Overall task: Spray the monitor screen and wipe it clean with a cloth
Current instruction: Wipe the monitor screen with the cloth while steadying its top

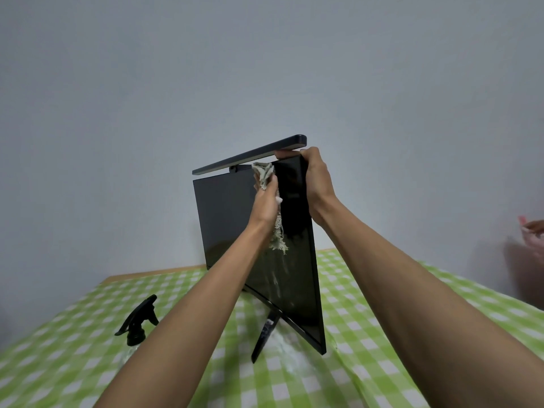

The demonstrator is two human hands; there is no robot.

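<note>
We see two hands, both raised to one monitor (pixel 229 219). The left hand (pixel 266 201) clutches one cloth (pixel 265 173) and presses it to the screen near the top edge, with a frayed end hanging below the wrist. The right hand (pixel 316 178) grasps the monitor's upper right corner, fingers curled over the top and thumb side along the edge. So the cloth lies between the two hands, touching the dark glass. Pale wet streaks (pixel 276 278) run down the screen beneath it. One light bar (pixel 250 157) sits along the monitor's top, just above the right hand. One stand leg (pixel 265 334) shows below the screen. It carries a small pale mark too blurred for us to read. One black spray bottle (pixel 138 322) stands to the left, well apart from the hands, on a green checked tablecloth (pixel 73 334).
</note>
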